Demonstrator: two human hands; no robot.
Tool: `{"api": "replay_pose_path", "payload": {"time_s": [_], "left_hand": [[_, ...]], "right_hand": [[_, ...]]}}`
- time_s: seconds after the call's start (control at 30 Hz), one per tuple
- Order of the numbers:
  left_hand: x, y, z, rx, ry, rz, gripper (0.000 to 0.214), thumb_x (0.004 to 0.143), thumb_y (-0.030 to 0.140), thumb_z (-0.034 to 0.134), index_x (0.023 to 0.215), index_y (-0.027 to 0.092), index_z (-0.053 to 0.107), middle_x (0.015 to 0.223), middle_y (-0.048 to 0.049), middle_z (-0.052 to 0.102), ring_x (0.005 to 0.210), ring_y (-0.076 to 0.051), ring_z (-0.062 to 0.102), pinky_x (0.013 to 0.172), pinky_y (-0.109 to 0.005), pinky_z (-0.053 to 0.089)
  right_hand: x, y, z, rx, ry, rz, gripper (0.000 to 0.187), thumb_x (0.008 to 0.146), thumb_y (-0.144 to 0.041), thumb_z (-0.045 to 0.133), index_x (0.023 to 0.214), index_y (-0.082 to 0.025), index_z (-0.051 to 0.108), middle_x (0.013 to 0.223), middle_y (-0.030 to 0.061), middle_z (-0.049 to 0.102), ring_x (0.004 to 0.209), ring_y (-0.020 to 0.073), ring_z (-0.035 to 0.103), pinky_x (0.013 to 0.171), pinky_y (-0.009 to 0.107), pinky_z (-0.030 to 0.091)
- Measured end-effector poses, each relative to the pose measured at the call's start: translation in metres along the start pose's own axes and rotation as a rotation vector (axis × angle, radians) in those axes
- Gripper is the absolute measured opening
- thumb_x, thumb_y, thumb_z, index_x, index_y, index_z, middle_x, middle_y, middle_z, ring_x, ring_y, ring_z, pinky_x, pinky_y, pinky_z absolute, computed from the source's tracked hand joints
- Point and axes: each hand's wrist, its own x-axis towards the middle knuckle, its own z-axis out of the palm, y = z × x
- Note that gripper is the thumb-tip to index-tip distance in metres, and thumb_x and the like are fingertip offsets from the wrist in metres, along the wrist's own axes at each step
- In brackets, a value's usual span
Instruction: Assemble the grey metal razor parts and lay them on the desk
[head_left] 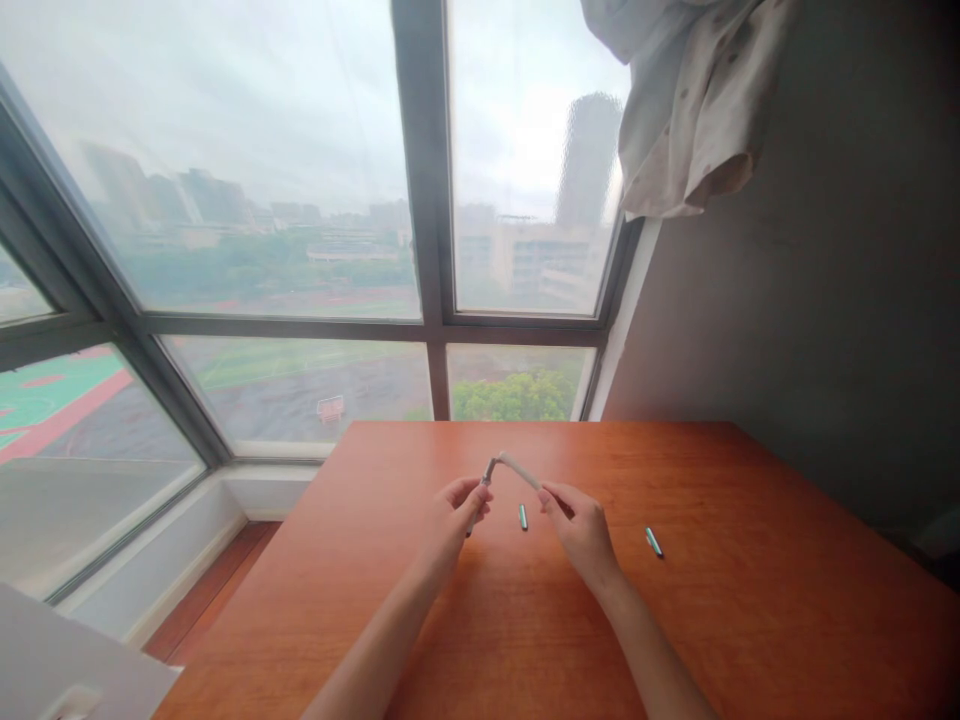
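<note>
Both my hands are raised a little above the orange-brown wooden table (750, 600). My left hand (459, 510) is closed on a thin grey stick-like piece (484, 480) that points up and right. My right hand (576, 522) pinches a thin white stick-like piece (519, 469) that points up and left. The two pieces meet at their top ends, forming a peak. On the table between my hands lies a small teal cylinder (523, 517). A second teal cylinder (654, 542) lies to the right of my right hand.
A large window (300, 250) with dark frames rises behind the table's far edge. A pale cloth (682, 110) hangs at the upper right beside a grey wall (825, 300). A white surface (67, 670) shows at the lower left.
</note>
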Motion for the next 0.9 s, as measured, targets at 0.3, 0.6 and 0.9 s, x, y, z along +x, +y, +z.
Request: {"api": "replay_pose_path", "payload": {"time_s": [0.3, 0.6, 0.9], "left_hand": [[0.0003, 0.0007, -0.0016, 0.001, 0.0, -0.008, 0.035, 0.066, 0.046, 0.072, 0.083, 0.016, 0.069, 0.074, -0.004, 0.067, 0.063, -0.013, 0.06, 0.063, -0.024, 0.047], [-0.0008, -0.0003, -0.0014, 0.003, -0.023, -0.006, 0.031, 0.071, 0.044, 0.07, 0.086, 0.016, 0.068, 0.077, -0.004, 0.066, 0.065, -0.013, 0.059, 0.063, -0.023, 0.046], [-0.0003, -0.0011, -0.0018, 0.025, -0.028, 0.018, 0.033, 0.071, 0.043, 0.069, 0.088, 0.015, 0.07, 0.076, -0.0051, 0.068, 0.064, -0.014, 0.06, 0.062, -0.023, 0.046]], "right_hand": [[0.0002, 0.0034, 0.0, -0.001, 0.02, -0.003, 0.034, 0.089, -0.039, 0.048, 0.087, -0.016, 0.072, 0.07, 0.0059, 0.07, 0.064, 0.0186, 0.064, 0.059, 0.024, 0.046], [-0.0013, 0.0032, 0.0013, 0.049, 0.008, 0.01, 0.032, 0.089, -0.039, 0.049, 0.089, -0.015, 0.071, 0.071, 0.0053, 0.07, 0.066, 0.0184, 0.064, 0.06, 0.024, 0.046], [-0.0004, 0.0021, 0.0007, 0.025, -0.004, 0.0, 0.031, 0.089, -0.036, 0.049, 0.085, -0.016, 0.071, 0.069, 0.0046, 0.068, 0.063, 0.0174, 0.062, 0.058, 0.023, 0.044]]}}
